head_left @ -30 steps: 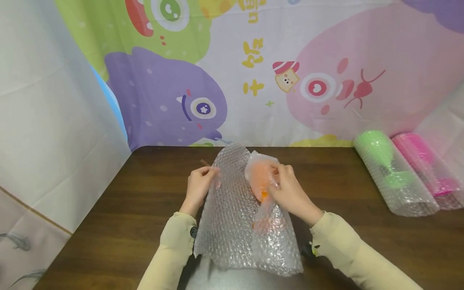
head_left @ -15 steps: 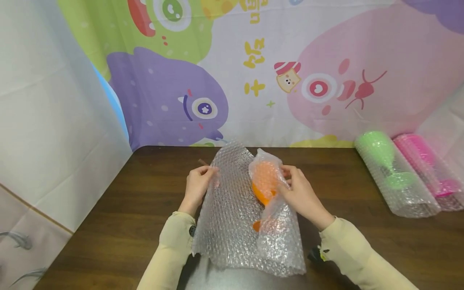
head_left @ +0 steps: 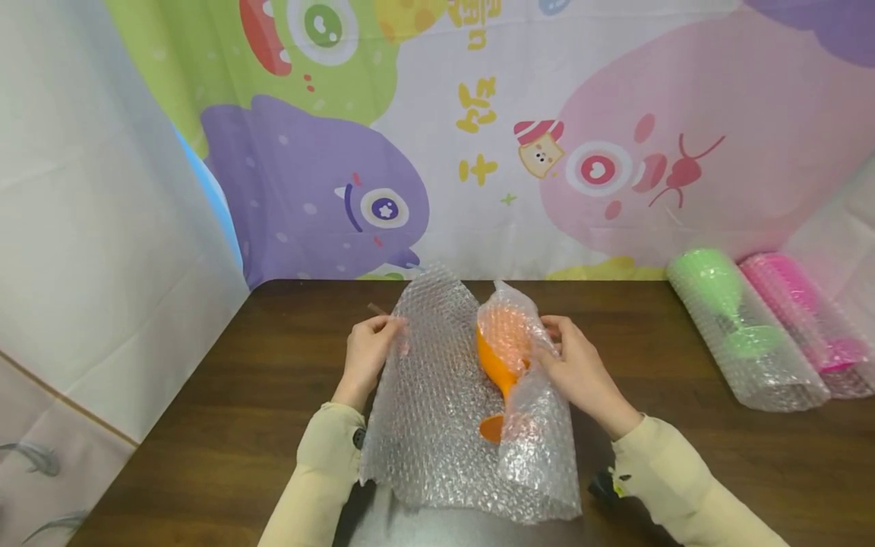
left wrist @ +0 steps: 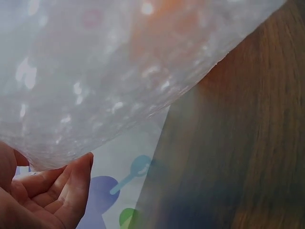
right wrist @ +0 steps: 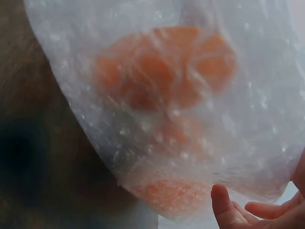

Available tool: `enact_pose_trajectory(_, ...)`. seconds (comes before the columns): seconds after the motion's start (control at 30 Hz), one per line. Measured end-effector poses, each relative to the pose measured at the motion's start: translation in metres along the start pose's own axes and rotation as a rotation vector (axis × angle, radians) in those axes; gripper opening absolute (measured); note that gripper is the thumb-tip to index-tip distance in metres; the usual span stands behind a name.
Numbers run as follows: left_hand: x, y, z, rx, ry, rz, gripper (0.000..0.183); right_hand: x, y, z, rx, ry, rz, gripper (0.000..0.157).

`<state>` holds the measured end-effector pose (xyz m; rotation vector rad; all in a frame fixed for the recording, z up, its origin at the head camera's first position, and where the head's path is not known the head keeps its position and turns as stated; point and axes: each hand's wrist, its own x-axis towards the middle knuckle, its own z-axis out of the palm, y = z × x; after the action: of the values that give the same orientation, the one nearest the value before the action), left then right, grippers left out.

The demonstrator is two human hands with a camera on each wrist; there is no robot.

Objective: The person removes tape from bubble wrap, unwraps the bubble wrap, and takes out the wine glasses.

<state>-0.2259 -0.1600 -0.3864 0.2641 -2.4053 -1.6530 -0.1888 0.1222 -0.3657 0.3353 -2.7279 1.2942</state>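
In the head view, a sheet of bubble wrap [head_left: 437, 410] stands spread out in the middle, its right part folded over an orange goblet [head_left: 497, 366]. The goblet's left side, stem and part of its base show bare; the rest is seen through the wrap. My left hand [head_left: 369, 346] pinches the sheet's left edge between thumb and fingers, beside a small strip that looks like clear tape. On the other side, my right hand [head_left: 581, 372] holds the folded part's right edge near the goblet's bowl. Through the wrap, the goblet's orange base [right wrist: 167, 67] shows in the right wrist view.
A green goblet [head_left: 752, 339] and a pink goblet [head_left: 844, 354], each rolled in bubble wrap, lie on the right of the dark wooden table [head_left: 642, 342]. Behind the table hangs a cartoon-printed cloth [head_left: 472, 220]. A grey surface [head_left: 458, 528] lies beneath the wrap at the front.
My right hand has moved right and slightly toward me, taking the folded wrap with it. More of the orange goblet's left side and base is uncovered. My left hand has shifted slightly left.
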Motion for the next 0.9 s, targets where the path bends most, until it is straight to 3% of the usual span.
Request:
enact_pose_trajectory(0.37, 0.000, 0.000, -0.005, -0.045, -0.025, -0.022, 0.024, 0.000, 0.006, -0.004, 0.001, 0.036, -0.005, 0.044)
enact_pose_trajectory(0.73, -0.001, 0.001, -0.008, -0.077, -0.030, -0.024, 0.027, -0.002, 0.015, -0.013, 0.026, 0.020, 0.091, 0.050)
enact_pose_trajectory(0.9, -0.005, 0.009, -0.012, -0.099, -0.043, -0.041, 0.027, -0.003, 0.020, -0.014, 0.034, 0.028, 0.106, 0.051)
